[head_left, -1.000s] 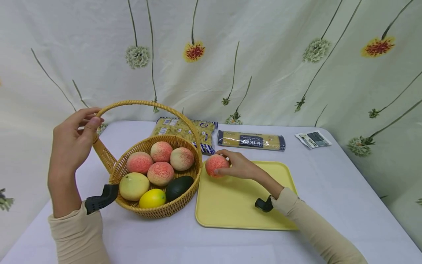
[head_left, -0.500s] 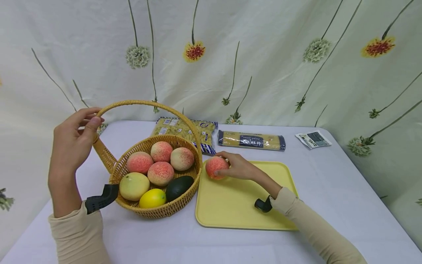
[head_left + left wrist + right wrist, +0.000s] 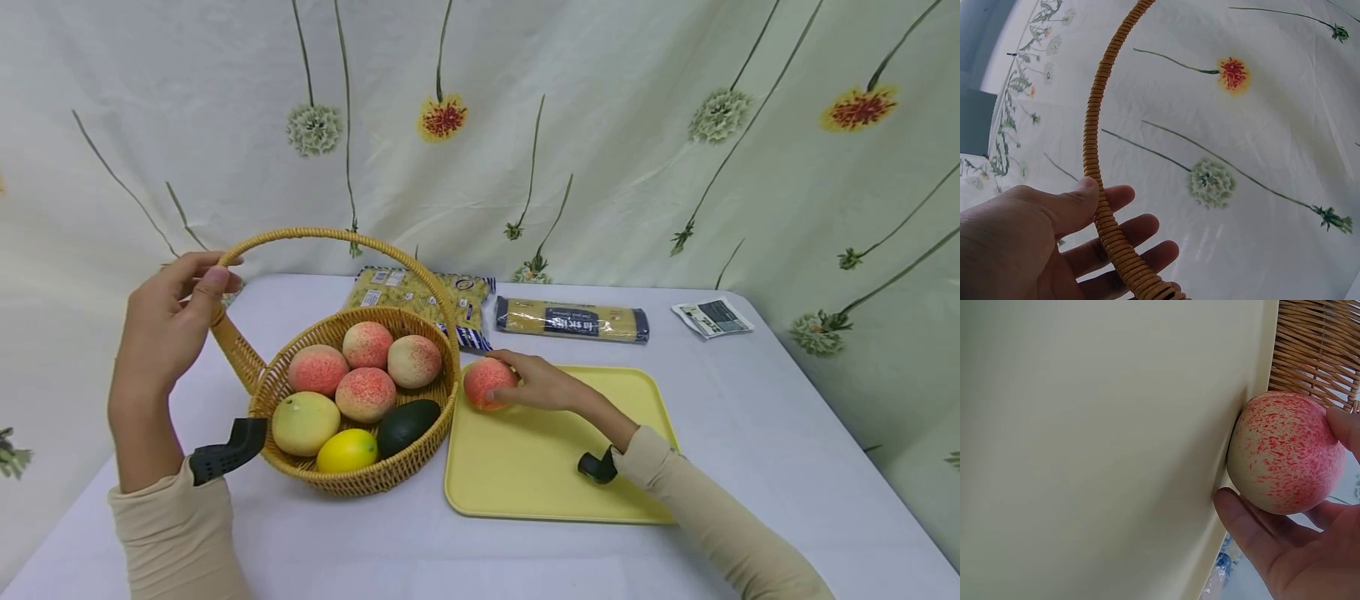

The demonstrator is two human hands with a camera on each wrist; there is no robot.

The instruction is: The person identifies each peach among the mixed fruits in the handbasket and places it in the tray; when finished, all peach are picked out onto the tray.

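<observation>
My left hand [image 3: 167, 321] holds the wicker basket's arched handle [image 3: 1094, 125], the thumb on one side and the fingers behind it. Inside the basket [image 3: 360, 482] lie several peaches [image 3: 365, 394], a pale yellow round fruit [image 3: 305, 423], a lemon [image 3: 347, 451] and a dark green avocado [image 3: 408, 427]. My right hand [image 3: 543, 383] grips another peach [image 3: 487, 385] between thumb and fingers, at the far left corner of the yellow tray [image 3: 555, 475]. In the right wrist view this peach [image 3: 1285, 453] sits right at the tray's edge, close beside the basket wall.
Behind the basket lies a bag of pasta [image 3: 420, 296], with a long pack of spaghetti [image 3: 572, 320] to its right. A small white sachet [image 3: 712, 317] lies at the back right of the white table [image 3: 765, 442]. A flower-print cloth [image 3: 600, 125] hangs behind.
My right hand has lowered slightly and shifted a little left with the peach, toward the tray's corner. My left hand stays at the handle, its fingers shifting slightly. The basket has not moved.
</observation>
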